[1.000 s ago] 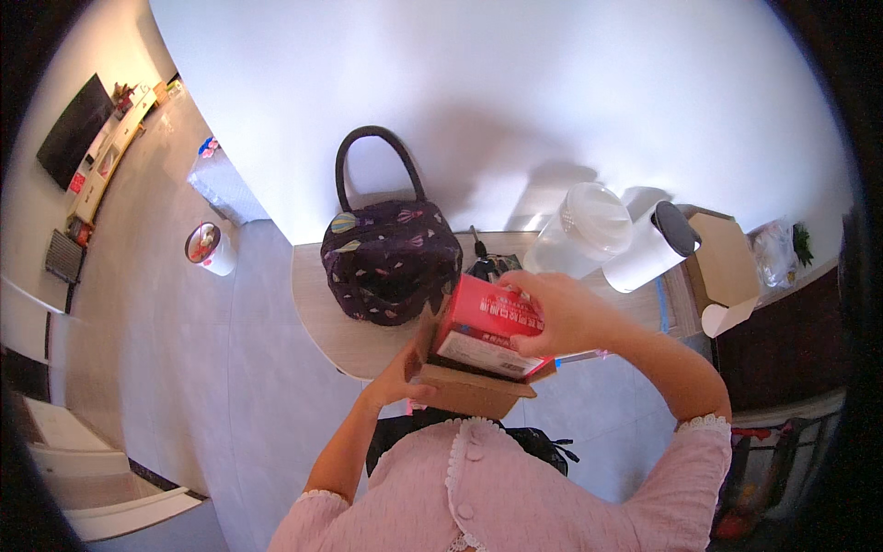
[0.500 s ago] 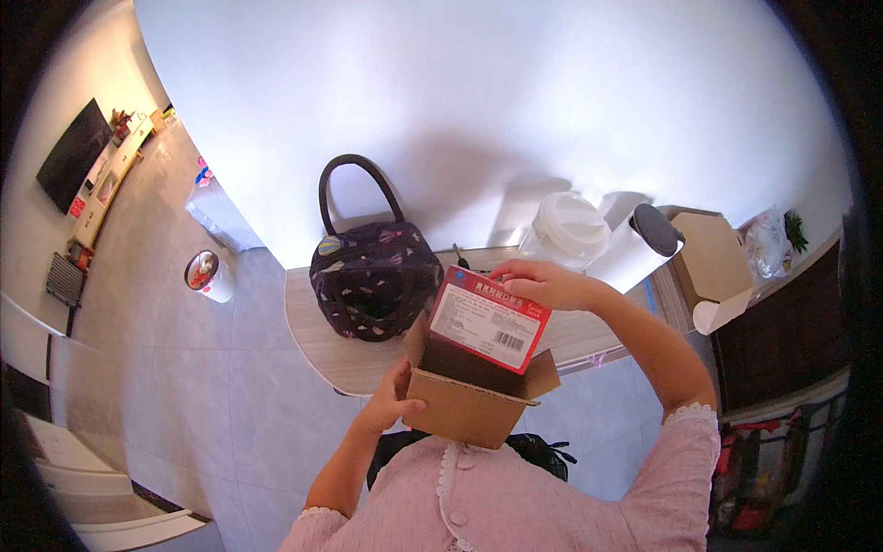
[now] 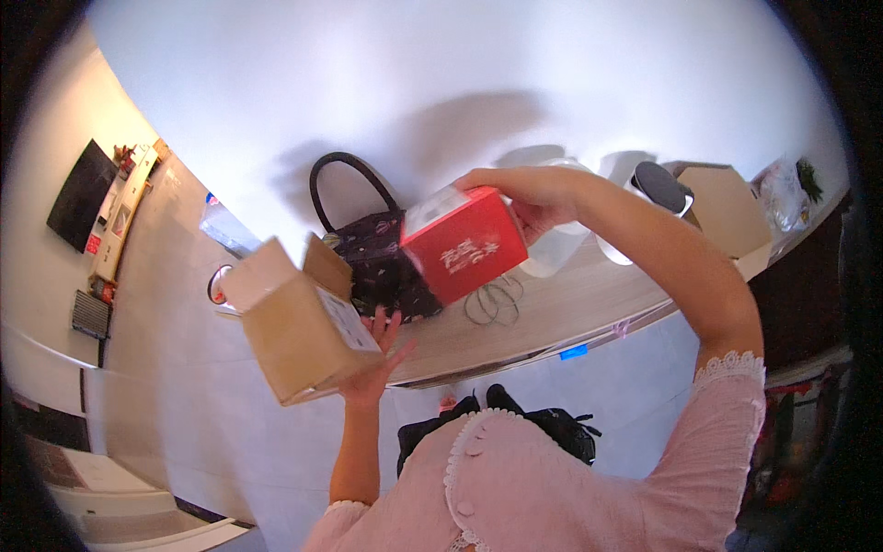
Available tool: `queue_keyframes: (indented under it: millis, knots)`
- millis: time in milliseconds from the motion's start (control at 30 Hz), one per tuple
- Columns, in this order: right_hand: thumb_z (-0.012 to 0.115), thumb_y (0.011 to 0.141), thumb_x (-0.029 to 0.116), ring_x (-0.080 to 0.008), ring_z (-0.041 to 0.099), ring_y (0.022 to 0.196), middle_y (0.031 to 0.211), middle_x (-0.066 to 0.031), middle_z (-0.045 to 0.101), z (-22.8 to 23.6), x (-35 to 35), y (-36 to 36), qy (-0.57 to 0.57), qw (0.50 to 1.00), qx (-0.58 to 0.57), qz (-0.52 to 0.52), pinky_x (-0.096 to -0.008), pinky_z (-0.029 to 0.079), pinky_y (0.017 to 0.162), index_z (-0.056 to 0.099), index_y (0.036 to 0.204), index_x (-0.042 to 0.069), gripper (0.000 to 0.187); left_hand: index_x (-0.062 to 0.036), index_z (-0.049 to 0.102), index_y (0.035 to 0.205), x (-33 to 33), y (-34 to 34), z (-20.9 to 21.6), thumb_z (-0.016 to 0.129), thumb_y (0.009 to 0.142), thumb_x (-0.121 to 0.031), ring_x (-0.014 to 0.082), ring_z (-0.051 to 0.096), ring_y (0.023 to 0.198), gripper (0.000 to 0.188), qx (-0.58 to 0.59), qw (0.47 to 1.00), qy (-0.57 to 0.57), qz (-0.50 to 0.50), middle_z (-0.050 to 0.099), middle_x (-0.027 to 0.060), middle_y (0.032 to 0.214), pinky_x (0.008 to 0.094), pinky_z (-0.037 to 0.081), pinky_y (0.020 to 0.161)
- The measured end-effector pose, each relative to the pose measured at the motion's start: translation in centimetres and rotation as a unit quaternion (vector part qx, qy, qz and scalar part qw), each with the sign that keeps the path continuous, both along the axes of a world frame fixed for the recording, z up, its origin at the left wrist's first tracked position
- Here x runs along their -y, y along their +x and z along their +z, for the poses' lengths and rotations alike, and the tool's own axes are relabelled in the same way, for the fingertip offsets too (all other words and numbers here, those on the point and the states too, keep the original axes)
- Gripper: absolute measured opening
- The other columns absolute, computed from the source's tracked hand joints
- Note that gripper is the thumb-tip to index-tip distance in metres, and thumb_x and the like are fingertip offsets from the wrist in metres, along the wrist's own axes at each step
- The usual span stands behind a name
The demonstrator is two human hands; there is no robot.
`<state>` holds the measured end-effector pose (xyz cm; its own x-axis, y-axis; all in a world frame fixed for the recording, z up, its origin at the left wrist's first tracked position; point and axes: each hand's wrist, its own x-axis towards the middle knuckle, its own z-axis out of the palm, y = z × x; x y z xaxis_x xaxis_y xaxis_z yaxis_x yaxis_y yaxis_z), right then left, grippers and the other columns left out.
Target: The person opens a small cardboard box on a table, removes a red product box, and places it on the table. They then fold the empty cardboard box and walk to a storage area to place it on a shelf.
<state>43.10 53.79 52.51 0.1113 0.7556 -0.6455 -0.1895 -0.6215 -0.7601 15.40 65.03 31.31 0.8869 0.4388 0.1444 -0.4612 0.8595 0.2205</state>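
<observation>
A red box [image 3: 469, 248] with pale printing hangs in the air above the table, its side turned up. My right hand [image 3: 533, 198] is closed on its far right part. To the left, an opened brown cardboard box [image 3: 303, 345] with raised flaps and a white label tilts over the table's near edge. My left hand [image 3: 372, 363] supports that carton at its right lower side, its fingers spread along the label. The two boxes are apart. Partly hidden behind them stands a dark patterned handbag [image 3: 391, 281] with a black loop handle.
On the wood-look table [image 3: 598, 304] lies a thin coiled cord [image 3: 494, 301]. Farther right are a translucent container [image 3: 556, 248], a white vessel with a dark lid [image 3: 658, 184], an open brown carton [image 3: 722, 212] and a clear plastic bag [image 3: 782, 202]. A white wall rises behind.
The red box has come out of the cardboard box and turned, held by my right hand. My left hand has carried the cardboard box left and upward, tilting it.
</observation>
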Motion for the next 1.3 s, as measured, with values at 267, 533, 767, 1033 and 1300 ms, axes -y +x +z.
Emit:
queue_keyframes:
  millis: [267,533,767,1033,1300]
  knots:
    - [0.04,0.087,0.035,-0.0257,0.061,0.084,0.111,-0.018,0.05,-0.1,-4.5,-5.5,-0.076,0.986,0.069,0.127,-0.0343,0.055,0.071,0.045,0.115,0.008,0.039,-0.0108,0.024,0.135,-0.6,2.1,1.3,0.045,0.077,-0.055,0.0389,0.003,0.132,0.075,-0.046,0.99,0.003,0.133,0.015,0.0158,0.143,0.067,-0.001,0.099]
    - [0.056,0.076,0.015,-0.029,0.06,0.089,0.11,-0.0202,0.051,3.0,-2.6,-5.7,0.046,0.917,0.213,0.335,-0.0336,0.054,0.072,0.016,0.134,0.013,0.07,-0.0121,0.009,0.14,0.5,0.9,3.9,0.044,0.074,-0.06,0.0432,-0.006,0.131,0.089,0.069,0.973,-0.204,0.084,0.0,0.0146,0.146,0.0668,-0.003,0.099]
    - [0.072,0.061,0.025,-0.027,0.058,0.092,0.107,-0.0175,0.055,4.6,-4.1,-5.1,0.263,0.683,0.512,0.45,-0.0363,0.046,0.081,0.04,0.123,0.007,0.072,-0.013,0.012,0.14,0.9,0.5,3.7,0.046,0.077,-0.055,0.0417,-0.005,0.132,0.083,0.158,0.958,-0.232,0.06,0.002,0.0156,0.146,0.0667,-0.002,0.099]
    - [0.073,0.062,0.044,-0.0234,0.059,0.088,0.098,-0.0156,0.06,6.9,-4.3,-4.5,0.135,0.797,0.448,0.381,-0.0303,0.049,0.073,0.051,0.107,-0.003,0.069,-0.0032,0.03,0.13,-0.8,-3.5,1.7,0.05,0.08,-0.044,0.034,0.004,0.134,0.068,0.195,0.956,-0.221,0.008,0.011,0.0154,0.145,0.0624,0.008,0.102]
    - [0.07,0.064,0.051,-0.0199,0.059,0.087,0.097,-0.0147,0.06,4.3,-4.8,-3.0,0.102,0.853,0.358,0.366,-0.0285,0.049,0.072,0.053,0.104,-0.003,0.07,-0.0062,0.03,0.13,-0.2,-10.5,-0.6,0.056,0.078,-0.023,0.0241,0.028,0.125,0.061,0.227,0.948,-0.192,0.116,0.031,0.0074,0.134,0.054,0.022,0.102]
